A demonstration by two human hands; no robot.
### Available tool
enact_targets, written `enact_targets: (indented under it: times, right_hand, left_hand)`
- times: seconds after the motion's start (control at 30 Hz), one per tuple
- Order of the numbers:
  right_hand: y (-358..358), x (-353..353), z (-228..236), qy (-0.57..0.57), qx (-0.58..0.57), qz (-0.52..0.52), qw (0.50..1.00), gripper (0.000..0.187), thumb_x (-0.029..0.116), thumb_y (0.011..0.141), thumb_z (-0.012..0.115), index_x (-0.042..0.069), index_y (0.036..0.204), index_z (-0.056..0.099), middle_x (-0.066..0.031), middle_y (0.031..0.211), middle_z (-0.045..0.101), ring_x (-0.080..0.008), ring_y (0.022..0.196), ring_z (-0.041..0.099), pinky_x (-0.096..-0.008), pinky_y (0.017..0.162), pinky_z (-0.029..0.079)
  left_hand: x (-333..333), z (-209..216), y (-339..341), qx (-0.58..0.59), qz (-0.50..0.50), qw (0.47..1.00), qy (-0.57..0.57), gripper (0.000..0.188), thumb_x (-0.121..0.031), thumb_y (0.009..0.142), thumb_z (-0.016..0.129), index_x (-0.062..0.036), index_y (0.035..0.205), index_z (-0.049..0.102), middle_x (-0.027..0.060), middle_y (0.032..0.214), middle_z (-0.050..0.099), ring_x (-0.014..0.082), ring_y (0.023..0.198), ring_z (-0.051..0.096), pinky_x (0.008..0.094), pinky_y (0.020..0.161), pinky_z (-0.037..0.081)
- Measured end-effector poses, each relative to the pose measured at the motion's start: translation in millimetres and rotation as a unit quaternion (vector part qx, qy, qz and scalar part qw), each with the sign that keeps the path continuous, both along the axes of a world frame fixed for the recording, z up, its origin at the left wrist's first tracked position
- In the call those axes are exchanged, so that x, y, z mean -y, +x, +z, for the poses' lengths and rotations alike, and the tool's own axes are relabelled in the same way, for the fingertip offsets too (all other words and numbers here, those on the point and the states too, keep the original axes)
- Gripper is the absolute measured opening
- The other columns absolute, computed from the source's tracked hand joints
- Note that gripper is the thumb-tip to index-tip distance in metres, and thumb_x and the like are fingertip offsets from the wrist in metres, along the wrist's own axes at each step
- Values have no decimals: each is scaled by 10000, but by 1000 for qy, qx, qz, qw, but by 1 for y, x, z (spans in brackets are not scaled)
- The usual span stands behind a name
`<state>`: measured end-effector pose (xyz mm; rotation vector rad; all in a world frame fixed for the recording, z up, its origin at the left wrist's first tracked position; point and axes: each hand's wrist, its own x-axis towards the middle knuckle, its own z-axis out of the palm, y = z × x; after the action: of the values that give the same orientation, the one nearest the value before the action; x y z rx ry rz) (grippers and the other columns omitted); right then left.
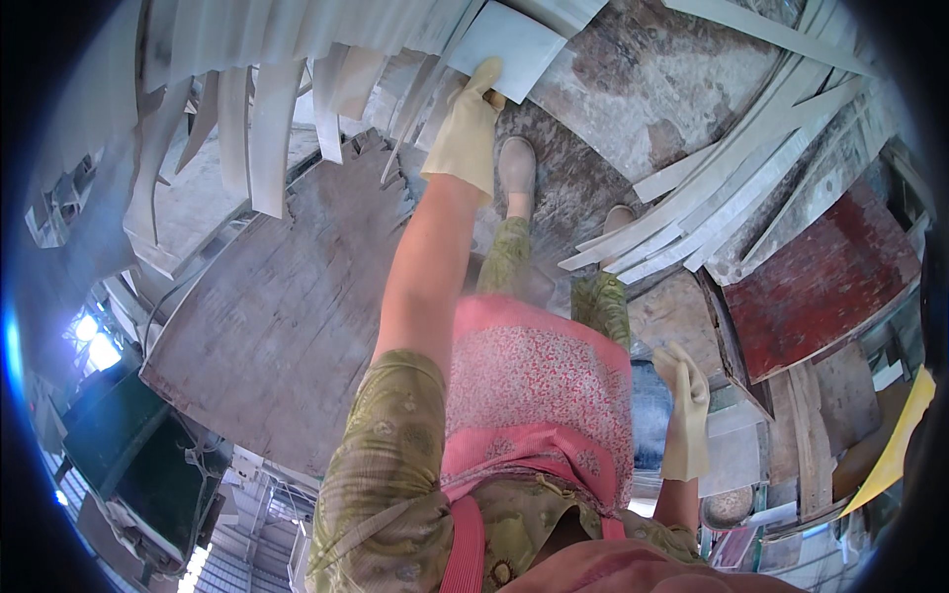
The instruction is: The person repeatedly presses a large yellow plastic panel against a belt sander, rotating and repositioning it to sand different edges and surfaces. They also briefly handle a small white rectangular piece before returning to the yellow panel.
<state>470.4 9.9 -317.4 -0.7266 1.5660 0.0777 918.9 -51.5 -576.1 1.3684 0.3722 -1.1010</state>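
Note:
My left hand [480, 84], in a cream rubber glove, reaches far forward and grips the near edge of a pale, flat square tile [510, 47]. Some of its fingers lie on the tile's face, while others curl under the edge. At my right side hangs my right hand [680, 378], in a matching glove. Its fingers are loosely curled together, with nothing visible in them. Long white strips [736, 183] lie heaped in front of me to the right. Upright pale slabs or strips [272, 128] stand in a row to the left of the tile.
A large worn wooden board [297, 296] spans the left side. Beyond my shoe [516, 173] lies a stained board [647, 74]. On the right are a red-topped panel [816, 277], a yellow sheet [895, 440] and stacked boards. A dark green box-like object [133, 445] stands lower left.

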Motion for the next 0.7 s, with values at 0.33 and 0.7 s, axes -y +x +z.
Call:
enact_targets:
  times: [0.33, 0.7]
  right_hand:
    - [14, 7, -1, 24, 23, -38, 999, 498, 309, 1064, 531, -73, 1384, 542, -233, 1272, 663, -295, 1188, 654, -407, 1079, 489]
    - [13, 7, -4, 38, 23, -42, 998, 484, 298, 1068, 516, -69, 1382, 548, -223, 1266, 669, -285, 1185, 656, -394, 1080, 484]
  left_hand:
    - [0, 12, 4, -16, -8, 999, -31, 377, -115, 907, 760, 45, 1214, 612, 91, 1075, 658, 160, 899, 630, 275, 651, 519]
    - [-12, 24, 1, 9, -87, 996, -25, 372, -91, 1006, 637, 81, 1327, 562, 117, 1286, 597, 154, 1191, 563, 311, 912, 545]
